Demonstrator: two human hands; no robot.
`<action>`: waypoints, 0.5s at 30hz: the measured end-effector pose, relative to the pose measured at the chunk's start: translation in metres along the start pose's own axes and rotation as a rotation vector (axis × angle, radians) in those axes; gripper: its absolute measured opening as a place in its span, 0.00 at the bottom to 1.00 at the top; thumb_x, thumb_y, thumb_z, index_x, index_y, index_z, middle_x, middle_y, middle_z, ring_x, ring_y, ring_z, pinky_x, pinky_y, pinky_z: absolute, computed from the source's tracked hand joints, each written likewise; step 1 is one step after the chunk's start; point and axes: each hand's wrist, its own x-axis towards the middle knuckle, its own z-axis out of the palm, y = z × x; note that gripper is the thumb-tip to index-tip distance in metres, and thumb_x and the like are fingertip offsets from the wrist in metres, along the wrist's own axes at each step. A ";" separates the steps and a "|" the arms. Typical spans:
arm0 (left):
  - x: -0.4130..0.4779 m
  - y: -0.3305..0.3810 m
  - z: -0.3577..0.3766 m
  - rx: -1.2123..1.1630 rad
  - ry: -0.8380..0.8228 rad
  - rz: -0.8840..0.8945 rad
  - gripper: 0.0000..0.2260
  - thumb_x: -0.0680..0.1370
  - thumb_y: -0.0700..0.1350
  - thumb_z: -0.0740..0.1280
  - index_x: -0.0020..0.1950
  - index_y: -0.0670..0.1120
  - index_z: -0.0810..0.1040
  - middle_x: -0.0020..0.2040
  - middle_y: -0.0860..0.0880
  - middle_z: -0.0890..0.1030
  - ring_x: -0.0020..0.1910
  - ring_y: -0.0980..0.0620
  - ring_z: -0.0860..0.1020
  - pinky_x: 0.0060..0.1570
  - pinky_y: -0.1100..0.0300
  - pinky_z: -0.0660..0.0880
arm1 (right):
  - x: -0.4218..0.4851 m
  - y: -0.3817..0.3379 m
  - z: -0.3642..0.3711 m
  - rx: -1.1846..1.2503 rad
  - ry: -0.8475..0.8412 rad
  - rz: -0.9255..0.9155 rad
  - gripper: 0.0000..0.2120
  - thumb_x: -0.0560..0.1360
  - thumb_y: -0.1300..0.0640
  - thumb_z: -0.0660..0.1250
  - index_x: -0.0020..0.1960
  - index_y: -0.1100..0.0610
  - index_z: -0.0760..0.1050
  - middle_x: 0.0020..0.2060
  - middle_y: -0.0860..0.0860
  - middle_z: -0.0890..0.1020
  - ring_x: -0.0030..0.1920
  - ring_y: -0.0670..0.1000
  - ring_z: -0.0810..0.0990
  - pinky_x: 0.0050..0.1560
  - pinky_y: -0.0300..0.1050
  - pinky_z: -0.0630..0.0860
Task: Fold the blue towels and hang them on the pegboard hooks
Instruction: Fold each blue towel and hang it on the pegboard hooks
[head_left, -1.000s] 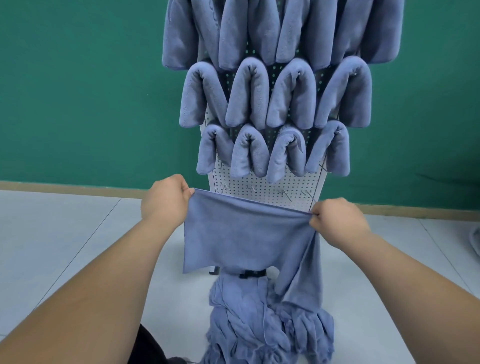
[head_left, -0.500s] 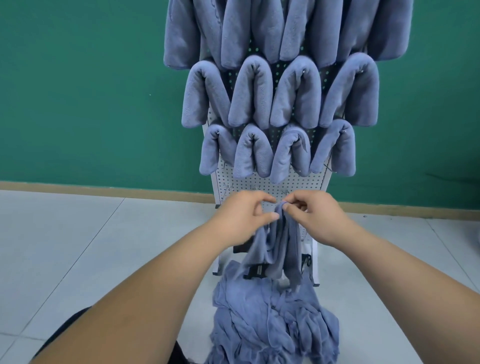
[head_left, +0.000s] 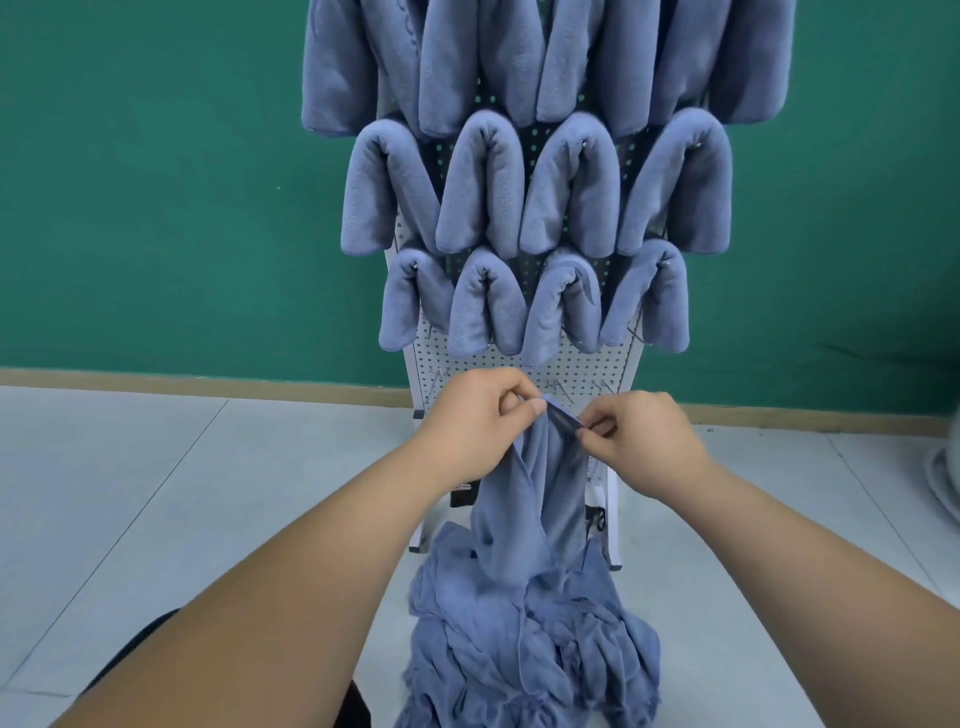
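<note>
A blue towel (head_left: 537, 483) hangs bunched just below frame centre. The left hand (head_left: 478, 415) pinches its top edge from nine o'clock and the right hand (head_left: 641, 441) from three o'clock, each with thumb and fingers curled on the cloth. At six o'clock its tail meets a heap of loose towels (head_left: 530, 644) on the floor (head_left: 156, 493). At twelve o'clock stands the pegboard (head_left: 587, 366), with rows of folded towels (head_left: 483, 192) draped over its hooks.

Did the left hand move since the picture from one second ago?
Yes. The left hand went rightward: it was left of the pegboard, now it is in front of it, close to the right hand, both pinching the towel.
</note>
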 end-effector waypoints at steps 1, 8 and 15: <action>0.000 0.000 -0.003 -0.037 -0.003 0.000 0.03 0.81 0.48 0.73 0.47 0.52 0.83 0.31 0.54 0.73 0.31 0.58 0.69 0.36 0.62 0.70 | 0.001 0.003 0.000 0.035 -0.010 0.010 0.05 0.73 0.52 0.75 0.40 0.44 0.81 0.33 0.40 0.84 0.40 0.45 0.83 0.44 0.44 0.81; 0.008 -0.014 -0.026 -0.145 0.176 -0.064 0.03 0.81 0.46 0.73 0.48 0.52 0.84 0.31 0.55 0.74 0.30 0.58 0.70 0.35 0.64 0.70 | 0.005 0.023 -0.004 0.049 -0.025 0.047 0.08 0.71 0.54 0.78 0.40 0.47 0.79 0.32 0.41 0.83 0.37 0.41 0.81 0.38 0.41 0.76; 0.014 -0.062 -0.042 0.057 0.337 -0.237 0.04 0.81 0.46 0.72 0.46 0.50 0.84 0.30 0.54 0.76 0.33 0.53 0.74 0.42 0.56 0.75 | 0.009 0.047 -0.017 -0.125 -0.113 0.076 0.06 0.77 0.54 0.73 0.43 0.45 0.79 0.37 0.43 0.83 0.42 0.51 0.79 0.44 0.49 0.79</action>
